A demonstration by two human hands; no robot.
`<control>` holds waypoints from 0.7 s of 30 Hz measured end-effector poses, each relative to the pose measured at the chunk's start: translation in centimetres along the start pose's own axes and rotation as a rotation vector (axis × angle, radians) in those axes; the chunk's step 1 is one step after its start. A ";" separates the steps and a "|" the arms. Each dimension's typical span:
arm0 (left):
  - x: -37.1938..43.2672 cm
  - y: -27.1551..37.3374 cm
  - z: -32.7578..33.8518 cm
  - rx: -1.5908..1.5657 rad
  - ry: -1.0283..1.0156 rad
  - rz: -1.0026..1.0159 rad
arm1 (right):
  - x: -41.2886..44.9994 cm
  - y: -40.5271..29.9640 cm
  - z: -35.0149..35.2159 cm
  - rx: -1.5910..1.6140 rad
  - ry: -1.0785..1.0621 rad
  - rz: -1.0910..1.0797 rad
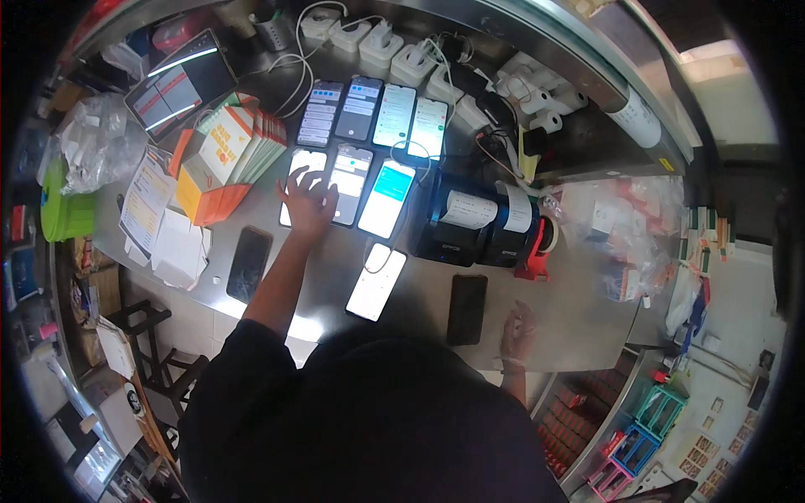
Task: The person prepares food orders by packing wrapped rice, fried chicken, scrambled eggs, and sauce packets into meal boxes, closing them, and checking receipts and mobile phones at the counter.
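Observation:
My left hand (pixel 309 201), fingers spread, reaches over a lit smartphone (pixel 300 165) at the left of the middle row; fingertips are at its screen, but contact is hard to tell. Beside it lie a second smartphone (pixel 348 188) and a third with a blue panel (pixel 385 198). Another bright-screened smartphone (pixel 376 283) lies nearer to me. My right hand (pixel 519 330) rests at the steel counter's front right, fingers loosely bent, no held object visible. Left of it is a dark-screened smartphone (pixel 466 309). A further dark smartphone (pixel 249 264) lies left of my left forearm.
Several lit phones (pixel 360 108) form a back row below white plug sockets (pixel 380 47) and loose cables. Two black receipt printers (pixel 449 242) stand beside a red tape dispenser (pixel 534 258). Folded cartons (pixel 220 157), a tablet (pixel 182 85) and plastic bags (pixel 635 220) sit on the steel counter (pixel 578 327).

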State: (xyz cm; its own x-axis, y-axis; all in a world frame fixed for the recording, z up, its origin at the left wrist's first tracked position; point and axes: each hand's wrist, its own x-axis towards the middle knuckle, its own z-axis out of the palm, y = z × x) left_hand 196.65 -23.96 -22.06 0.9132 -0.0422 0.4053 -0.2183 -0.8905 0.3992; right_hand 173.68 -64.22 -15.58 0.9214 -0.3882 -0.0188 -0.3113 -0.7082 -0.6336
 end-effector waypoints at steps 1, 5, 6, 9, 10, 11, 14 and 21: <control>0.0 0.8 -0.2 -0.047 0.036 0.011 | -0.1 -0.3 0.0 0.029 -0.005 0.004; 0.0 5.2 1.2 -0.564 -0.002 -0.002 | -0.3 -0.3 -0.1 0.064 -0.027 -0.012; -0.1 6.8 2.2 -0.669 -0.029 0.019 | -0.3 -0.3 -0.1 0.060 -0.013 -0.009; 1.3 13.2 2.3 -0.640 -0.241 0.101 | -0.7 -0.5 -0.2 0.020 0.041 -0.066; 2.2 14.9 1.5 -0.554 -0.275 0.150 | -0.7 -1.0 -0.5 -0.002 0.029 -0.098; 2.5 16.1 1.6 -0.493 -0.248 0.155 | -0.9 -1.4 -0.8 -0.025 0.017 -0.129; 3.4 18.3 1.9 -0.433 -0.370 0.081 | -1.9 -1.4 -1.2 0.011 0.080 -0.160; 5.1 22.1 -3.6 -1.387 -0.861 -0.140 | -4.9 1.3 -2.5 0.124 0.149 -0.078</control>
State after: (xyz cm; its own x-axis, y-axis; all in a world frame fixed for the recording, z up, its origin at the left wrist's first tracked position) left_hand 195.22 -42.18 -8.19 0.7584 -0.6493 -0.0563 0.1878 0.1350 0.9729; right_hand 168.21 -64.71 -14.36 0.8941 -0.4246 0.1427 -0.2009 -0.6648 -0.7195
